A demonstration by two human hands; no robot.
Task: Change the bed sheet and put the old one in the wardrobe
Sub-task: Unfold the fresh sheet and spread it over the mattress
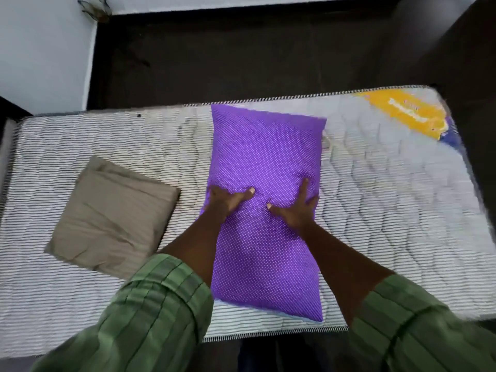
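Note:
A purple pillow with white dots [265, 162] lies across the bare striped mattress [375, 210], reaching from its far edge to its near edge. My left hand [226, 201] grips the pillow's left edge, thumb on top and fingers hidden behind the edge. My right hand [296, 209] presses flat on the pillow near its right edge, fingers spread. A folded beige sheet [112, 218] lies on the mattress to the left of the pillow, apart from both hands.
A yellow and blue label [413, 114] covers the mattress's far right corner. Dark floor [228, 57] runs beyond the bed, with a white wall [40, 49] at the far left. My green striped sleeves fill the near foreground.

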